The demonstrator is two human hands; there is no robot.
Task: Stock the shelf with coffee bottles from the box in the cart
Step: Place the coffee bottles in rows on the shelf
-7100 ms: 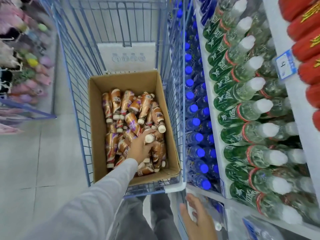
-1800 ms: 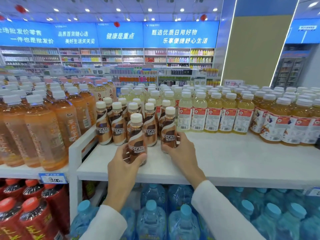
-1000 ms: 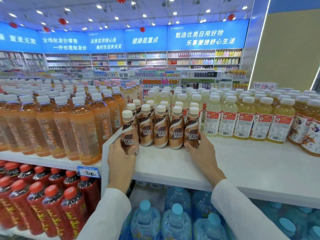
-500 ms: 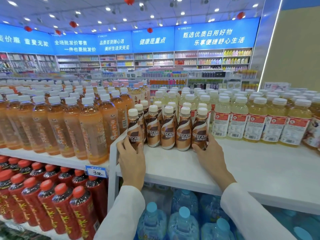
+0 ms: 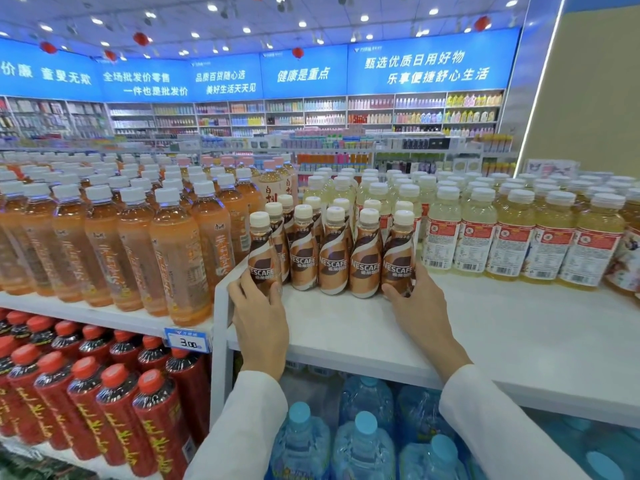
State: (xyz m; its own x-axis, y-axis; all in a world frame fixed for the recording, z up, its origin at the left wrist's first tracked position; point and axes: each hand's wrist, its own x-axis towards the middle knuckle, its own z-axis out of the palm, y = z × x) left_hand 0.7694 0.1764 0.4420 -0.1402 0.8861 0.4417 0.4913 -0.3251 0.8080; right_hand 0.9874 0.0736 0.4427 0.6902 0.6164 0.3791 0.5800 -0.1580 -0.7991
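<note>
L hand: left hand [image 5: 260, 318] grips base of left-end bottle [image 5: 262, 252]; thumb on its right side, fingers on its left.
R hand: right hand [image 5: 420, 308] wraps base of right-end bottle [image 5: 398, 252]; thumb in front, fingers round the back-right.
Coffee bottles: coffee bottles [image 5: 334, 258] stand upright at left end of white shelf [image 5: 502, 327]; front row of five side by side, more behind; brown/white labels, cream caps.
Left-end bottle: a bit fwd of the rest, by shelf's left corner.
Left side: orange drinks [image 5: 173, 258], white caps, on the next shelf over, slightly lower.
Right side: yellow drinks [image 5: 502, 244], just beside the coffee row, along back of shelf.
Below: red bottles [image 5: 104, 410] under orange drinks; water bottles [image 5: 363, 445], blue caps, under shelf.
Price tag: price tag [image 5: 187, 341], blue, reads 3.00, on edge under orange drinks.
Sleeves: white, both arms.
</note>
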